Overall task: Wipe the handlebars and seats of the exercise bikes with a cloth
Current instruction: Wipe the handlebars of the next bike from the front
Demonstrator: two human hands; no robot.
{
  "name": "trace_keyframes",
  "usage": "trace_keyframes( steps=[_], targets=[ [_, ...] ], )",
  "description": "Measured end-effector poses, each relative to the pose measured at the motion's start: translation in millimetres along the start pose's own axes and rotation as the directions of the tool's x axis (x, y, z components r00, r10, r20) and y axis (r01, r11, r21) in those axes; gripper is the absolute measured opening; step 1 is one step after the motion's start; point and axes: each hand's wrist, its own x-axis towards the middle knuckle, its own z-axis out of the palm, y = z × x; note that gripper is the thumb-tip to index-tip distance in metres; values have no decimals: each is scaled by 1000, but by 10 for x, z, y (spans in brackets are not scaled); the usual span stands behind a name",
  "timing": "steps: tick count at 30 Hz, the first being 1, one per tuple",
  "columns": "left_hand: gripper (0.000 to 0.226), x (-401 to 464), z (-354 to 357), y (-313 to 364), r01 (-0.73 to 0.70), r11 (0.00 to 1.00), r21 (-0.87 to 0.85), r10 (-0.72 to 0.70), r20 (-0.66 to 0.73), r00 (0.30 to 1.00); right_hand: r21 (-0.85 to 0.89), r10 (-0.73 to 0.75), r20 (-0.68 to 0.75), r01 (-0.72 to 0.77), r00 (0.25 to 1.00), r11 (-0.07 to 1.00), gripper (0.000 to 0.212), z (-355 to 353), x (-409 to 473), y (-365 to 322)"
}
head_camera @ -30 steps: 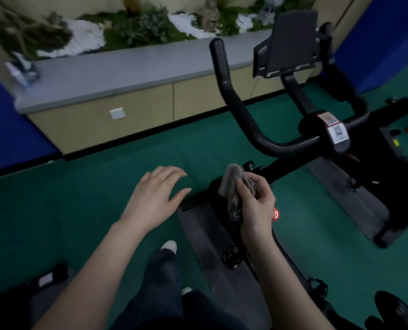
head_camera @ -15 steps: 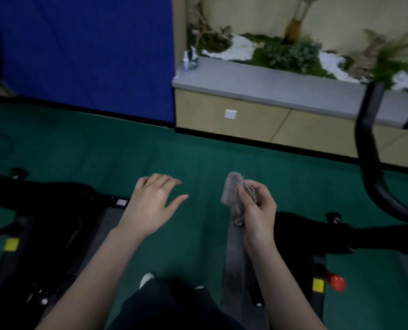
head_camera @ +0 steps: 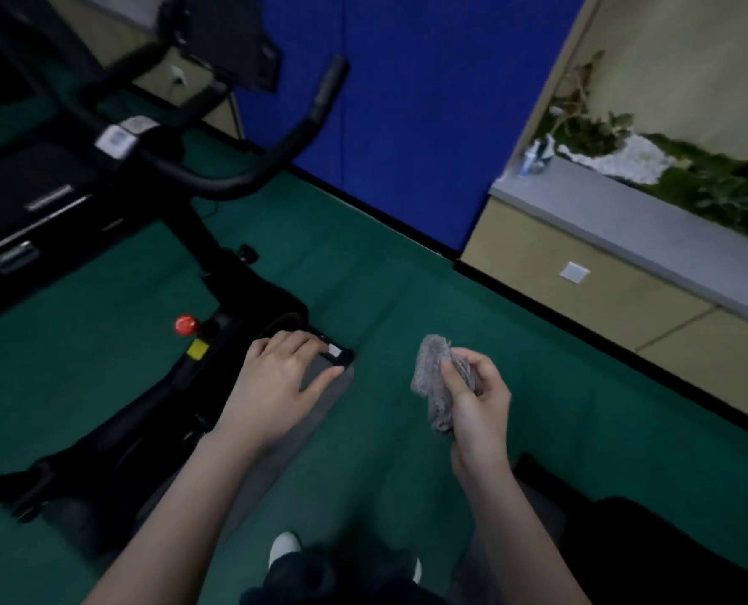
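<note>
The view has swung left since half a second ago, so a black exercise bike [head_camera: 175, 272] with curved handlebars [head_camera: 250, 172] now fills the upper left, where the blue wall [head_camera: 407, 102] stood. The right hand [head_camera: 479, 401] pinches the grey cloth [head_camera: 433, 382], bunched, over the green floor [head_camera: 363, 277], well apart from the handlebars. The left hand [head_camera: 276, 382] hangs empty, fingers loosely spread, low beside the bike frame.

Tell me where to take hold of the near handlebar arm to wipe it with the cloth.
Wrap the cloth, gripped in the right hand, around the straight upper stretch of the handlebar, just below its end grip. Come from the right, the open side; the console and stem crowd the left.
</note>
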Motion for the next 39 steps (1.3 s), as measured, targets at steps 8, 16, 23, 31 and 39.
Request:
trace_keyframes(
  steps=[8,16,23,31,39],
  targets=[
    [40,-383,-354,-919,161,987,-16,-162,-72,984,-79,29,160,-16,987,997,13,981,-339,190],
    [42,-329,-493,-1273,243,969,-35,-245,-98,964,-136,37,290,3,956,991,17,1535,-307,200],
    [42,-198,-601,-1447,392,919,-35,-392,-169,904,-150,46,427,21,903,988,15,2040,75,102],
    [40,-38,-724,-1550,492,870,-44,-486,-248,838,-115,12,563,64,826,991,14,2537,308,24],
    [43,306,-827,-1891,452,891,-44,-445,-285,849,-106,-32,535,105,844,989,15,2902,409,-24]
  ],
)
